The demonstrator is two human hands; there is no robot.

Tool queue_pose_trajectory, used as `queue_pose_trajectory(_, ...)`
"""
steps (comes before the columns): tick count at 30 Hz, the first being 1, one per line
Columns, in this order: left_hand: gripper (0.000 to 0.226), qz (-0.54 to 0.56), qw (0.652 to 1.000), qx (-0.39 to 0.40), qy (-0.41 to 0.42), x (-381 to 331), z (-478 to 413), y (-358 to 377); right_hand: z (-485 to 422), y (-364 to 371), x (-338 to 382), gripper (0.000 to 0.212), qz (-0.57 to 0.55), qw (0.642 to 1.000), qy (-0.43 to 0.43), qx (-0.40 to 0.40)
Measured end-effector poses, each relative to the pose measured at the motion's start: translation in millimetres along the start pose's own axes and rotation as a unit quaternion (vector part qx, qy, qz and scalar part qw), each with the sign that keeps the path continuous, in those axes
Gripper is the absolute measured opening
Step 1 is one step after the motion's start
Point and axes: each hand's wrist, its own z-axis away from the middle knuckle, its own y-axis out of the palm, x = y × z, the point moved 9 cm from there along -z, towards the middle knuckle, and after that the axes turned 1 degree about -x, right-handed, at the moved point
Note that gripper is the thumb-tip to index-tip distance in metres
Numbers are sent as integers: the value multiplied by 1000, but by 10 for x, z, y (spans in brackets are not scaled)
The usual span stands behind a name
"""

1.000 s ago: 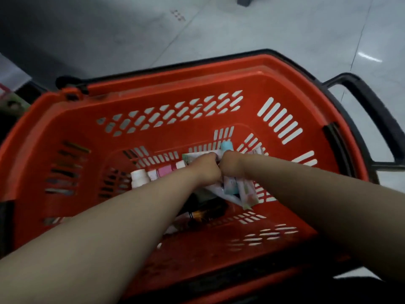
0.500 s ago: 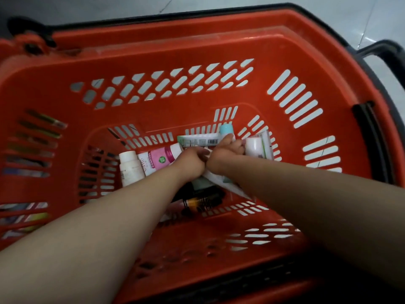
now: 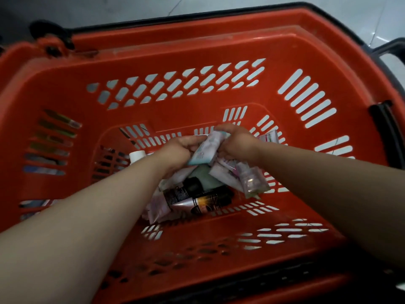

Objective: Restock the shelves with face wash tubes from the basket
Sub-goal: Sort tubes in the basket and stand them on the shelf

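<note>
A red plastic basket (image 3: 197, 47) fills the view, with several face wash tubes lying on its bottom. Both my hands reach deep into it. My left hand (image 3: 175, 150) and my right hand (image 3: 236, 143) both grip a pale tube (image 3: 206, 150) with a light blue end, held between them above the pile. Under my right hand hang more pale pink tubes (image 3: 245, 178). Black and pink tubes (image 3: 192, 196) lie below on the basket floor. A white cap (image 3: 137, 155) shows left of my left wrist.
The basket's black handle (image 3: 392, 51) sticks out at the upper right. Grey tiled floor (image 3: 131, 9) lies beyond the far rim. Slots in the basket's left wall show coloured items outside it.
My hands have lifted a pale tube and several others off the pile. The black and pink tubes beneath are now uncovered. The camera has moved closer to the basket.
</note>
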Motion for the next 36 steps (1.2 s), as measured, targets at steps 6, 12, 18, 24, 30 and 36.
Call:
queue_pose_trajectory(6, 39, 12, 998, -44, 38, -245, 362, -181, 244, -25, 353, 29, -42, 998, -50, -1)
queue_pose_trajectory(12, 27, 8, 985, -116, 125, -759, 1078, -462, 776, -45, 1034, 16, -105, 987, -117, 21)
queue_pose_trajectory(18, 27, 20, 960, -175, 217, -1172, 2131, -832, 1580, 10, 1914, 13, -96, 973, -209, 27)
queue_pose_trajectory(24, 19, 75, 934, -210, 279, -1417, 3318, -1130, 2559, 405, 2605, 24, -119, 952, -276, 52)
queue_pose_trajectory(30, 18, 91, 909, -266, 308, -1423, 4459, -1396, 3504, 820, 3160, 45, -51, 926, -372, 33)
queue_pose_trajectory(36, 16, 93, 873, -328, 348, -1362, 5416, -1615, 4216, 1214, 3557, 49, -21, 904, -423, 52)
